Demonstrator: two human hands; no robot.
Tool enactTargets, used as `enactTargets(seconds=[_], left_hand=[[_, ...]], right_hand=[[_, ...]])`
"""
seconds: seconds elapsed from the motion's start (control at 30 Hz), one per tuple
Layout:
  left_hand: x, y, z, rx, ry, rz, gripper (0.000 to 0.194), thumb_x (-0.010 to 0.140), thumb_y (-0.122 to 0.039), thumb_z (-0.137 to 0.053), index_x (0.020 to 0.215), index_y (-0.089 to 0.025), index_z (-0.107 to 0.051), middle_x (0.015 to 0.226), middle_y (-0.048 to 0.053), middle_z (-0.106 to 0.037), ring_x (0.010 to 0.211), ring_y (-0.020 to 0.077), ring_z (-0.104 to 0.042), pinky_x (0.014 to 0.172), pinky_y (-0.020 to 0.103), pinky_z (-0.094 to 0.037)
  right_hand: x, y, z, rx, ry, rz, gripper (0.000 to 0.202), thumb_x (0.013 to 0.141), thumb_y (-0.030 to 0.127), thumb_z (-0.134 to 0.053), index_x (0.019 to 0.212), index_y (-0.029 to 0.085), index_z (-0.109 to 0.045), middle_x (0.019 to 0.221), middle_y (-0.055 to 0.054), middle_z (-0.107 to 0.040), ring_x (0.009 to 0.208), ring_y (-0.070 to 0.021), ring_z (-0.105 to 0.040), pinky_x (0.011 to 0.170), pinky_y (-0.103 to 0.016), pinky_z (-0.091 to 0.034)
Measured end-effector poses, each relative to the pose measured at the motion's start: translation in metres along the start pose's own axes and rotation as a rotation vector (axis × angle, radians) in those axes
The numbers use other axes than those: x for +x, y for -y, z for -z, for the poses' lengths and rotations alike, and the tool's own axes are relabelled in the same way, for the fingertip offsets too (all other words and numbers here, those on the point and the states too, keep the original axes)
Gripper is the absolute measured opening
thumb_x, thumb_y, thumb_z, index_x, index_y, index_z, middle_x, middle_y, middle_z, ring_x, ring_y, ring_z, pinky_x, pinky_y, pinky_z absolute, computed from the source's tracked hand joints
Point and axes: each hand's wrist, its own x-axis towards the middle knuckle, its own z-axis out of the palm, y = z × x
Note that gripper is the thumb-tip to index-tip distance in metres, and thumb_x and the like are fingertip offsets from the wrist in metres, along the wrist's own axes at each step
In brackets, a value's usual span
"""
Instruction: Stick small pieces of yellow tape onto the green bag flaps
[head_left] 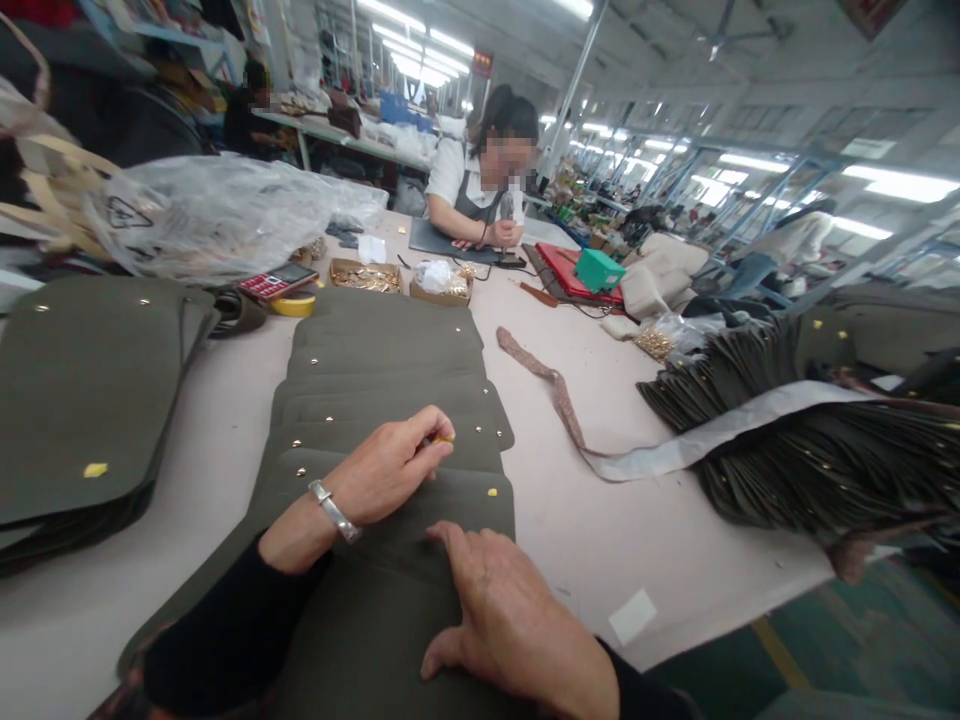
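Overlapping dark olive sheet panels (390, 345) lie in a row before me, with small gold metal studs (328, 419) near their edges. My left hand (386, 465), a silver bracelet at the wrist, is closed in a pinch above the middle panels. A bit of a small yellow piece (444, 438) peeks out at its fingertips; the rest is hidden. My right hand (517, 610) rests on the nearest panel, thumb spread away from the fingers and nothing visibly held. Just beyond it, a yellow sticker (492, 492) marks a panel's right side.
A stack of olive panels (90, 390) stands left; a fanned pile (810, 440) lies right beside a long strip (660, 455). At the back are boxes of gold parts (365, 277), yellow tape (292, 303) and a plastic bag (225, 210). A co-worker (480, 180) works across the table.
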Motion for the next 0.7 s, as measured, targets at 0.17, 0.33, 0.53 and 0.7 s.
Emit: enactTargets(seconds=[0.17,0.33,0.53,0.7], left_hand=[[0.002,0.002,-0.002,0.002,0.017,0.004,0.013,0.092,-0.036,-0.043,0.090,-0.024,-0.047,0.073,-0.007,-0.056,0.062,0.0116,-0.060,0.064,0.025,-0.040],[0.004,0.003,-0.004,0.009,0.016,-0.008,0.014,0.091,-0.037,-0.044,0.090,-0.024,-0.048,0.074,-0.007,-0.058,0.062,0.0114,-0.060,0.065,0.025,-0.041],[0.003,0.010,-0.007,-0.019,0.008,0.004,0.012,0.089,-0.035,-0.046,0.089,-0.023,-0.049,0.073,-0.007,-0.058,0.060,0.0116,-0.061,0.064,0.025,-0.042],[0.004,0.010,-0.007,-0.023,0.003,-0.005,0.013,0.089,-0.036,-0.046,0.089,-0.024,-0.049,0.075,-0.006,-0.059,0.062,0.0116,-0.062,0.066,0.025,-0.042]], right_hand=[[-0.003,0.006,0.004,0.068,0.020,0.022,0.086,0.058,0.039,-0.088,0.129,0.020,-0.045,0.103,-0.009,-0.065,0.095,-0.0304,-0.062,0.081,-0.040,-0.050],[-0.005,0.012,0.006,0.143,0.006,0.018,0.084,0.064,0.030,-0.085,0.135,0.021,-0.041,0.115,-0.011,-0.060,0.101,-0.0283,-0.061,0.085,-0.038,-0.050],[-0.041,-0.001,0.016,0.155,-0.121,-0.098,0.038,0.081,0.025,-0.067,0.117,0.020,-0.059,0.105,-0.007,-0.064,0.099,-0.0223,-0.060,0.087,-0.032,-0.046],[-0.106,-0.028,-0.008,0.298,0.146,-0.447,0.027,0.084,0.041,-0.059,0.073,0.018,-0.068,0.070,-0.004,-0.067,0.069,-0.0170,-0.063,0.064,-0.022,-0.046]])
